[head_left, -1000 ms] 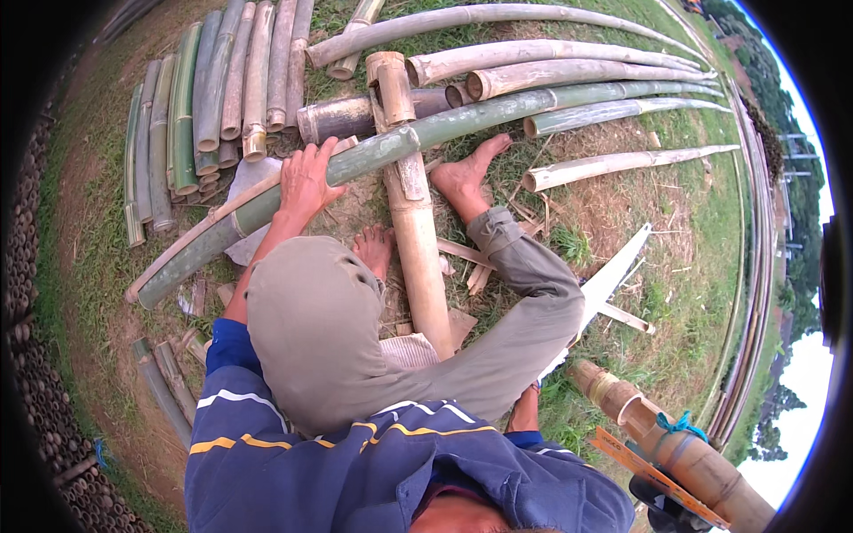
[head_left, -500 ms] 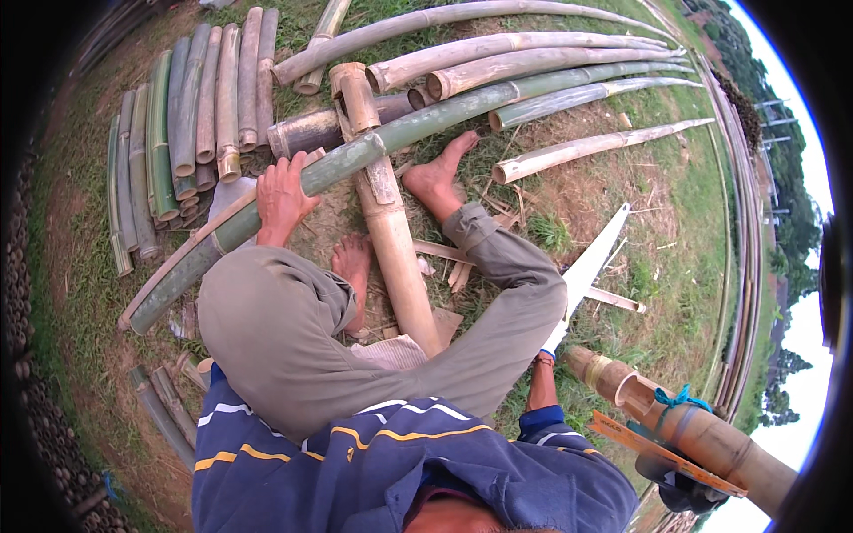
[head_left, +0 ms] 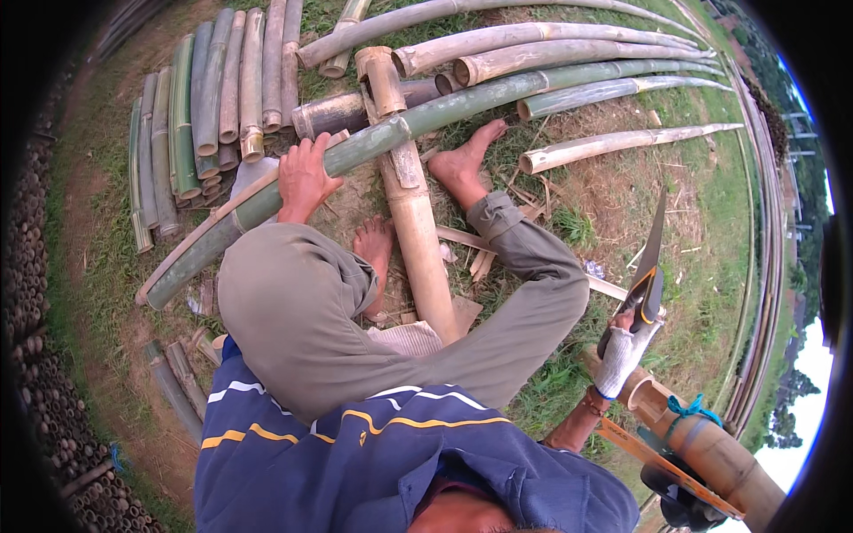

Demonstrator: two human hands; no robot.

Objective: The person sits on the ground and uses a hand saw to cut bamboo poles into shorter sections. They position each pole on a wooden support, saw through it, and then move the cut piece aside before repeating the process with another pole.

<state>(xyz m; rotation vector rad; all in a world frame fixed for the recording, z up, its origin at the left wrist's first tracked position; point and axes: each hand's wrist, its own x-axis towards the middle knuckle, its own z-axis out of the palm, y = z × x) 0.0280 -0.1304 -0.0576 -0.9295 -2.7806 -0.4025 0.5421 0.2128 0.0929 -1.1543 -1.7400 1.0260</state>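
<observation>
A long green bamboo pole [head_left: 382, 138] lies slantwise over an upright-pointing bamboo post [head_left: 411, 222] with a notched top piece [head_left: 380, 80]. A thin bamboo strip [head_left: 218, 213] runs along the pole's left part. My bare left hand [head_left: 306, 178] is closed over the pole and the strip, fingers curled across their far side. To the right of my bent knee, my right hand [head_left: 626, 346], in a white fingerless glove, grips the handle [head_left: 653, 293] of a handsaw. The saw's blade [head_left: 655, 222] points away from me, apart from the pole.
Cut bamboo lengths [head_left: 204, 98] lie in rows at the far left. Several long poles [head_left: 569, 49] fan out at the far right. Beside my right arm stands a thick bamboo piece [head_left: 711, 444] with a blue tie, with another orange saw blade [head_left: 662, 466] against it.
My right hand has lifted the handsaw up and to the right from beside my knee, turning its blade. My left hand stays on the pole. The whole view has shifted slightly.
</observation>
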